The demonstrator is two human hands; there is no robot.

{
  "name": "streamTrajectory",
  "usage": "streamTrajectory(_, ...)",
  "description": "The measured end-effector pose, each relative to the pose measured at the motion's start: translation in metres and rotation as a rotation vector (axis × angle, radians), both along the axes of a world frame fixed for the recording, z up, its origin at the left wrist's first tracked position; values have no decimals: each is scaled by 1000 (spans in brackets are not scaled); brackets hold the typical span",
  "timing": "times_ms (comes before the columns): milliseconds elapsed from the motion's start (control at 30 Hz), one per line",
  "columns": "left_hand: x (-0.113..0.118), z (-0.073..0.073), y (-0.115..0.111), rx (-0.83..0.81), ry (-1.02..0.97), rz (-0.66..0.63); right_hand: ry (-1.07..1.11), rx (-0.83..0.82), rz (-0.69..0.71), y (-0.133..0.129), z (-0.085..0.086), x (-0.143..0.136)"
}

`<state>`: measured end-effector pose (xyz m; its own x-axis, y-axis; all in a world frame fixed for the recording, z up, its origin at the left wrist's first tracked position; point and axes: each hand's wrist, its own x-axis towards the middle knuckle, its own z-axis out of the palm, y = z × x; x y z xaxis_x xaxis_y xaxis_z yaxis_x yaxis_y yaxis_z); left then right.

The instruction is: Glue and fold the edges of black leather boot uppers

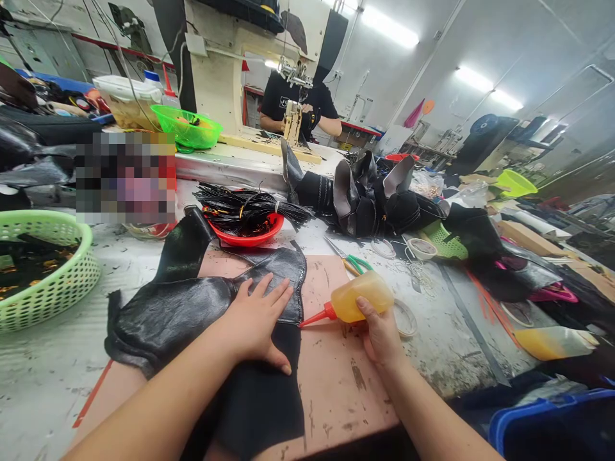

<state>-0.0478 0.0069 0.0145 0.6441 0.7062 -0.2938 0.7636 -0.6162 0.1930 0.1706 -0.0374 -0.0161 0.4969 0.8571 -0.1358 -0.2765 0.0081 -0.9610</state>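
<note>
My left hand (259, 317) lies flat with fingers spread on a black leather shoe upper (177, 314), pressing it onto the pinkish board (331, 397). A black fabric part (264, 397) of the piece extends toward me under that hand. In my right hand (382, 330) is a squeeze glue bottle (362, 296) of amber liquid, tilted on its side. Its red nozzle tip is at the right edge of the upper, by the seam between leather and fabric. Whether glue is coming out is too small to tell.
A red bowl (257, 240) of black strips stands behind the upper, with scissors (348, 256) to its right. Black shoe uppers (355, 192) are heaped beyond. A green basket (57, 301) stands left; another amber bottle (552, 342) lies right. A person (295, 105) sits at a sewing machine.
</note>
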Motion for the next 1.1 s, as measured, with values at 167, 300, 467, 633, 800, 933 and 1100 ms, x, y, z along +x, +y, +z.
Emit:
streamTrajectory(167, 1, -2, 0, 6, 4, -4, 24, -9, -25, -6, 4, -3)
streamTrajectory(300, 1, -3, 0, 23, 9, -17, 24, -40, -21, -12, 5, -4)
streamTrajectory(467, 1, -7, 1, 19, 2, -28, 55, -4, -25, -25, 1, -6)
streamTrajectory(633, 2, -8, 1, 22, -5, -29, 98, -46, -10, -39, 2, -10)
streamTrajectory(800, 3, -5, 0, 6, 9, -32, 103, -72, 6, -53, 4, -12)
streamTrajectory(933, 3, -6, 1, 2, -21, -33, 41, -89, 6, -62, 4, -10)
streamTrajectory(1100, 3, -5, 1, -4, -17, -31, 9, -110, -10, -76, 2, -7)
